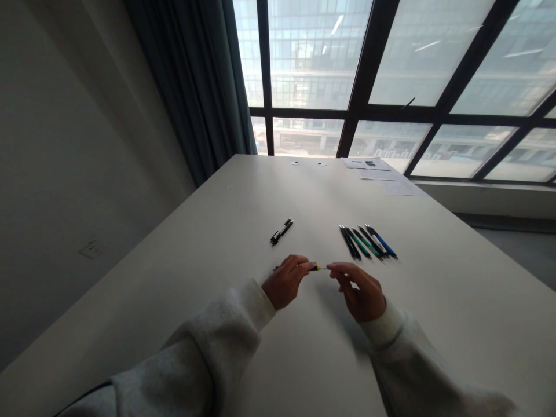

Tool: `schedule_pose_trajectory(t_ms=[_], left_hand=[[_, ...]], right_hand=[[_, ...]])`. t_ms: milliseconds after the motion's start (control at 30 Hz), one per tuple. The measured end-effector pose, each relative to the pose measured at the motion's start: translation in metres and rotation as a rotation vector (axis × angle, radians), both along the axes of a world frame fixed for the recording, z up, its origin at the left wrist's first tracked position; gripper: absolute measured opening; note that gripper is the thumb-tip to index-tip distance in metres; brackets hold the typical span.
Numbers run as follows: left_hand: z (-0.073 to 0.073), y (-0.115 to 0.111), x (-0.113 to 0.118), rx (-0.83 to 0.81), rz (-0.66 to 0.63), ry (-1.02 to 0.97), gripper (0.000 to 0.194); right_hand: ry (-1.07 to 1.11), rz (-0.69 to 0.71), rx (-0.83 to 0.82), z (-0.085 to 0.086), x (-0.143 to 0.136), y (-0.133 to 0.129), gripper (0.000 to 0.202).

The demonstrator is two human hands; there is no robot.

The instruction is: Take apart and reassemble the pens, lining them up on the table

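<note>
A dark pen with a yellow-green part near its tip (317,268) is held level above the white table (260,202). My left hand (287,281) is closed round the pen's body, and the pen's rear end pokes out at the left. At the pen's thin front end, the fingertips of my right hand (357,289) are pinched together; whatever they hold is too small to make out. Beyond my left hand lie black pens (282,231) close together. Past my right hand several black, green and blue pens (367,242) lie side by side, slanted.
Papers (373,169) lie at the table's far right corner. Two small white pieces (321,164) with dark spots are near the far edge. A dark curtain (204,87) hangs at the left of the large windows (317,52).
</note>
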State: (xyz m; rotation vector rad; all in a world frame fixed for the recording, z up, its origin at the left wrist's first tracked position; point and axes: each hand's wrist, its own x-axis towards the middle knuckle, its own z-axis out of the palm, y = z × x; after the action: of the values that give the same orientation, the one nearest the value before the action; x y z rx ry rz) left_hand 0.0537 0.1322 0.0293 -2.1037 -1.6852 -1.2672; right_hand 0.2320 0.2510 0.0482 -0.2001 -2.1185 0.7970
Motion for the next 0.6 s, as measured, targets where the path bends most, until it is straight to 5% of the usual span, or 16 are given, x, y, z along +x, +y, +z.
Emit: schedule_pose_trajectory(t_ms=[600], left_hand=[[-0.0001, -0.0005, -0.0005, 0.017, 0.007, 0.111, 0.031]], right_hand=[[-0.069, 0.052, 0.036, 0.001, -0.0021, -0.0006, 0.018]])
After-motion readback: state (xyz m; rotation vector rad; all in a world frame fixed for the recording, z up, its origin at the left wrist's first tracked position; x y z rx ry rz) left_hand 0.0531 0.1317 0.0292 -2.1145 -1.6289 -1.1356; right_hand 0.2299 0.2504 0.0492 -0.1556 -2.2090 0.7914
